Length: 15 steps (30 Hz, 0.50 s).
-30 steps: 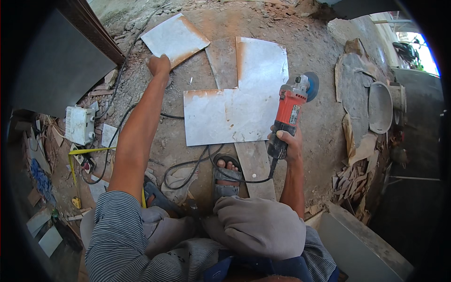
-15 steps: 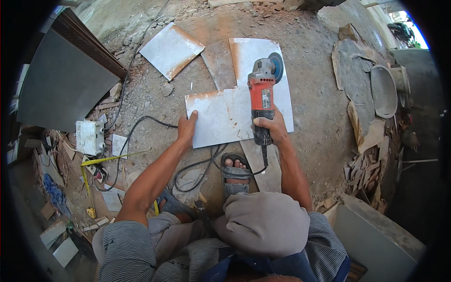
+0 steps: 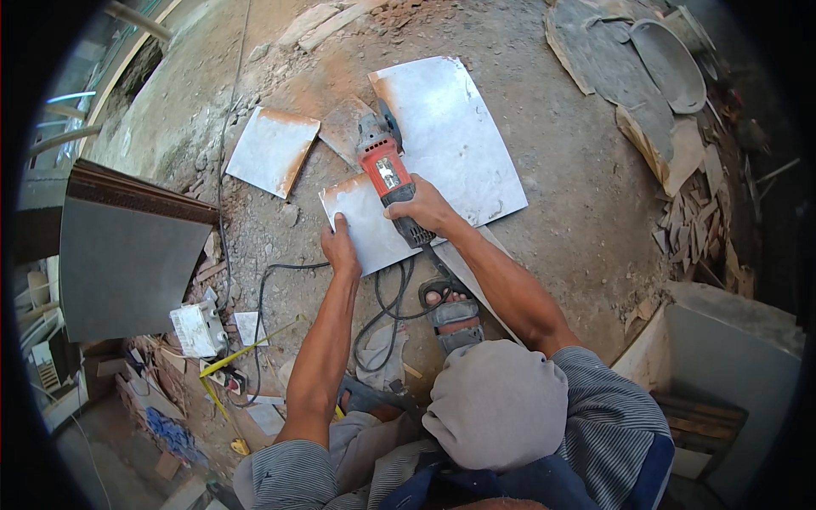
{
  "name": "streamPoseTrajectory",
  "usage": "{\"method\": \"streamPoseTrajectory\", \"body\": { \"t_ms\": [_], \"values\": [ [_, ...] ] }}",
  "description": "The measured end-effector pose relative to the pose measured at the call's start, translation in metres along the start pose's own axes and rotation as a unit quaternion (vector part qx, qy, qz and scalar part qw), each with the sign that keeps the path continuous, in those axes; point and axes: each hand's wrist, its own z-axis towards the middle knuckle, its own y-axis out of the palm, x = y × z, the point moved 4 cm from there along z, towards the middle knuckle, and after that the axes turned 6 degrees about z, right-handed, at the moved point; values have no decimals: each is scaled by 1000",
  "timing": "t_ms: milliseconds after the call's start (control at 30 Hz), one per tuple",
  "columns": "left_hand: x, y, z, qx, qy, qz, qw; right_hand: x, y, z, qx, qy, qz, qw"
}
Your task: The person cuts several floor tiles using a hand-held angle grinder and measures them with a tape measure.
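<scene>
My right hand [image 3: 425,208] is wrapped round the black rear grip of a red and grey angle grinder [image 3: 384,161]. Its disc is at the far end, seen nearly edge-on beside the inner corner of a notched white tile [image 3: 463,144]. Whether the disc touches the tile I cannot tell. At the tile's near left part, my left hand [image 3: 342,246] grips the edge, thumb on top and the other fingers mostly hidden. Reddish dust coats some of the tile's edges. A smaller white tile piece [image 3: 270,151] lies to the left, apart from it.
The grinder's black cable [image 3: 361,340] loops near my sandalled foot [image 3: 455,314]. To the left are a white electrical box [image 3: 199,330], a yellow tape measure [image 3: 240,445] and a stack of dark tiles [image 3: 127,272]. A grey basin [image 3: 669,66] and broken tile pieces [image 3: 693,225] lie right.
My right hand has swung the grinder left, from over the tile's right part to the notch, its head now angled left. My left hand still grips the tile. The whole view has shifted and turned.
</scene>
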Motion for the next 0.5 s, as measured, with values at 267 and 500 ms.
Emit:
{"method": "streamPoseTrajectory", "body": {
  "t_ms": [267, 500],
  "values": [
    [2, 0, 0, 13, 4, 20, 1000, 12, -1, 0, -4, -1, -18, 1000],
    [6, 0, -5, 9, 3, 3, 1000, 10, -3, -2, -13, 11, 17, 1000]
  ]
}}
